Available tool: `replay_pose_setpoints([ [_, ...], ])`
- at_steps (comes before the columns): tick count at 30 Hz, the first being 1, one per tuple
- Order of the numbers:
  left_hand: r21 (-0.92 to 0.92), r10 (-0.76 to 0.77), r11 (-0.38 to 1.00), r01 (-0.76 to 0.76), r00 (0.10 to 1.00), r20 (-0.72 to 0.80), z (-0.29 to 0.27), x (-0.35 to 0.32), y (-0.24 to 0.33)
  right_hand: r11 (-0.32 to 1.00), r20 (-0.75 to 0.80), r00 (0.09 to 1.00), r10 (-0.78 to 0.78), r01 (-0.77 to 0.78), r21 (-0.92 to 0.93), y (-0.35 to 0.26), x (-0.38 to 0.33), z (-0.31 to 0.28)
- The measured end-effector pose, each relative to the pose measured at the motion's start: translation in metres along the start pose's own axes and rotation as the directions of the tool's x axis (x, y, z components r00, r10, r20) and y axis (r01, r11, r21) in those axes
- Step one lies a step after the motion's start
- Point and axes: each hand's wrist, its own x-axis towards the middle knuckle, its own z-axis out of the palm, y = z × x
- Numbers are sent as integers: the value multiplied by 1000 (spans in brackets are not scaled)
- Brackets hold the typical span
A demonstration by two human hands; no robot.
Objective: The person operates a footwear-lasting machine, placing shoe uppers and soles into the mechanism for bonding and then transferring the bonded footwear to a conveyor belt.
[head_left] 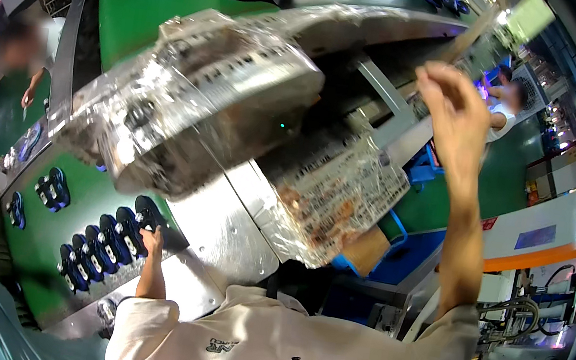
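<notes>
Two hands: left hand point(153, 241), fingers spread, touches a dark blue shoe sole point(148, 213); right hand point(451, 111) raised, apparently empty, loosely curled.

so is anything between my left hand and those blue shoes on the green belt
Nothing visible. The left hand reaches over the edge of the green belt, fingertips right at the nearest dark blue shoe, with no object between them. The right hand is raised, well away.
</notes>
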Motion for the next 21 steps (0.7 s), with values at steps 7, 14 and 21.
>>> replay_pose_setpoints([
  [7,-11,79,996,-84,965,-249,27,-32,-1,880,385,920,-68,238,-411,4,209,194],
  [14,-349,234,913,-210,972,25,34,-4,-62,953,551,830,83,95,-287,-29,218,261],
  [21,-104,334,923,-371,905,-262,-62,-92,86,871,93,932,-351,362,-334,-31,198,182],
])
